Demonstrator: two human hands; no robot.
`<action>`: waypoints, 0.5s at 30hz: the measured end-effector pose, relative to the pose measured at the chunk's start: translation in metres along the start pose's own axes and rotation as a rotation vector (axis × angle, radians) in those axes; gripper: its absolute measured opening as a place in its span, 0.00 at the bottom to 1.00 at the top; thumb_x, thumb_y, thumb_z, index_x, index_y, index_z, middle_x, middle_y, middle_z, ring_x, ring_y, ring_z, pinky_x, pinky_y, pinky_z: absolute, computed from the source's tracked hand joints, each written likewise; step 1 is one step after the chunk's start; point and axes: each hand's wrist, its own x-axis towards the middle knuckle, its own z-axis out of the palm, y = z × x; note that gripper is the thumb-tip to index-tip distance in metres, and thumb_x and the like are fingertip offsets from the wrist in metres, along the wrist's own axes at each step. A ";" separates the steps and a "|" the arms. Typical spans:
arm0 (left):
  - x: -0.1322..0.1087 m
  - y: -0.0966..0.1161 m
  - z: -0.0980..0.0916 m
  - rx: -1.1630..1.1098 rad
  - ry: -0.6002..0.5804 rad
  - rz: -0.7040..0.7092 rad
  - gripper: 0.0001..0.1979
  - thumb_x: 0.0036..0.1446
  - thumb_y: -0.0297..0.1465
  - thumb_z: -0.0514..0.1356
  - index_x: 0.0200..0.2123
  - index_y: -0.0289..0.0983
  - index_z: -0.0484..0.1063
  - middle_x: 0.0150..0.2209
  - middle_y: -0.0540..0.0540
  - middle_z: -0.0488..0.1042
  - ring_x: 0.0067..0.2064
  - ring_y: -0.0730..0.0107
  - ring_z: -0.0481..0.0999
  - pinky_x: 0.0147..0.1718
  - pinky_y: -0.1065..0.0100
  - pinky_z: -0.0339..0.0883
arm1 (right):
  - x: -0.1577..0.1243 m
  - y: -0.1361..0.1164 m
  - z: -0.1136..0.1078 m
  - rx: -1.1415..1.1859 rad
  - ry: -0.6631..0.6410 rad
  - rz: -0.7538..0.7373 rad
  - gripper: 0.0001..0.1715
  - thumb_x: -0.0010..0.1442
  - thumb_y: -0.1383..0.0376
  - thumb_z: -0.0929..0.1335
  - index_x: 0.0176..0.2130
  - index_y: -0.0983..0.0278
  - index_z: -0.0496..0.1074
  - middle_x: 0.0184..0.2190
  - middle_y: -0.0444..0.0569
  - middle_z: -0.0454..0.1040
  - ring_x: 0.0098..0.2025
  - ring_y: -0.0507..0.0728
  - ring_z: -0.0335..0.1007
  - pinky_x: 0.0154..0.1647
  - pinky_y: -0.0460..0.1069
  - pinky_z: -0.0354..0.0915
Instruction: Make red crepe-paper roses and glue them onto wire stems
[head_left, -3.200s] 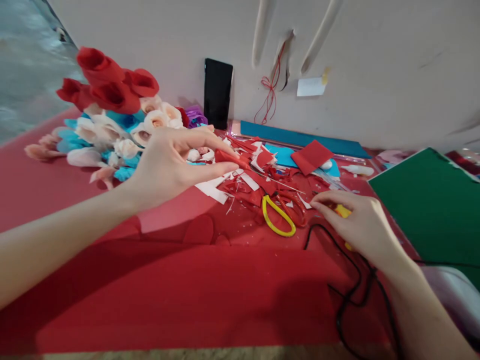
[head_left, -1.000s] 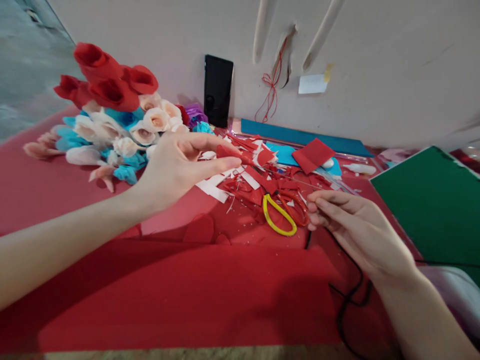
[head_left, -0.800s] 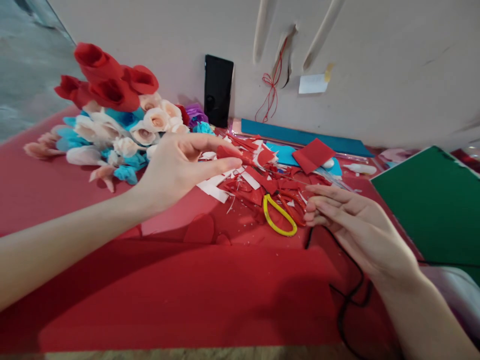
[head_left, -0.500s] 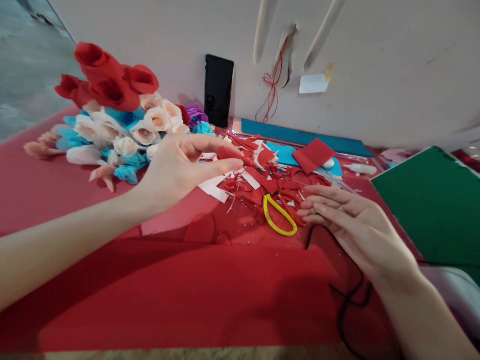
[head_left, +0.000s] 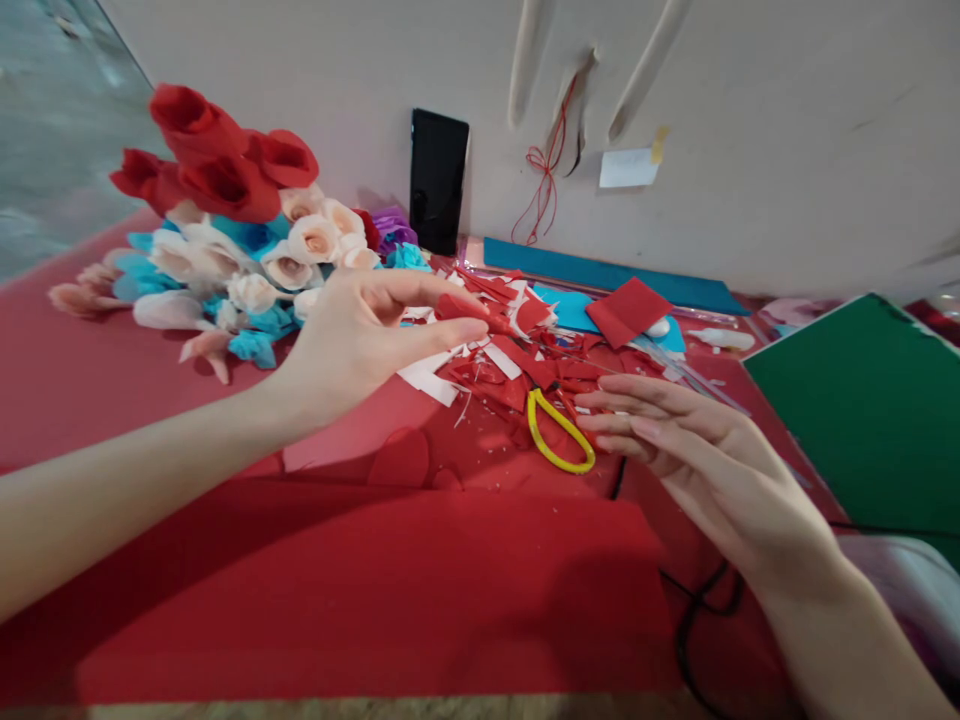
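Observation:
Between the thumb and fingers of my left hand [head_left: 356, 335] is pinched a small rolled piece of red paper [head_left: 491, 318]. From it a thin wire-like stem [head_left: 574, 358] runs toward my right hand [head_left: 697, 450]. That hand's fingers are stretched out and slightly apart, with the tips near the stem's far end; no firm grip shows. Below the stem, scissors with a yellow handle loop [head_left: 561, 432] lie among red and white paper scraps [head_left: 517, 365], their blades hidden. A large red sheet [head_left: 337, 590] lies nearest me.
Paper flowers [head_left: 225, 190] in red, cream and blue are heaped at the left. A black phone [head_left: 439, 180] leans on the wall. A green board [head_left: 862, 420] stands at the right, beside a white glue bottle [head_left: 721, 338]. A black cord [head_left: 694, 610] curls under my right arm.
My right hand's fingers have straightened and spread, the tips shifting slightly left over the scissors. My left hand keeps its place and its pinch on the red paper.

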 end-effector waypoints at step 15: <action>-0.001 -0.001 0.001 -0.068 -0.010 -0.014 0.06 0.47 0.27 0.65 0.31 0.42 0.77 0.30 0.58 0.78 0.32 0.83 0.75 0.30 0.83 0.67 | 0.000 0.005 0.000 0.005 -0.116 0.129 0.13 0.61 0.60 0.63 0.30 0.64 0.71 0.25 0.44 0.72 0.24 0.48 0.70 0.23 0.40 0.66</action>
